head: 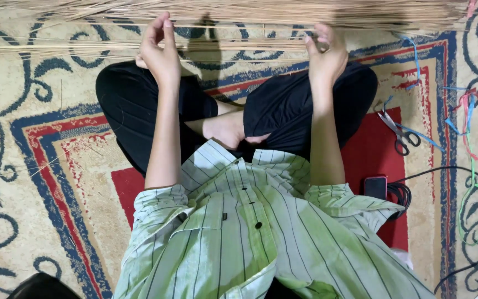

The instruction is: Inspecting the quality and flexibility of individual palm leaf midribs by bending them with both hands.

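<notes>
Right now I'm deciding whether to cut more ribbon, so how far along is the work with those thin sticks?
Done: nothing looks tied yet; the thin sticks lie in a loose spread across the carpet. In hand: the left hand and right hand pinch at a few sticks. Left: the coloured ribbons and scissors lie unused to the right.

1. A patterned carpet (40, 182) covers the whole floor; beige ground with dark blue scrolls; blue and red borders frame a red centre at lower middle.
2. At right of the frame lie scissors (398, 133); coloured ribbons (474, 111) trail at upper right.
3. A dark phone (375, 186) sits right of centre; black cables (460, 221) loop toward the lower right corner.
4. Light is even and soft.
</notes>
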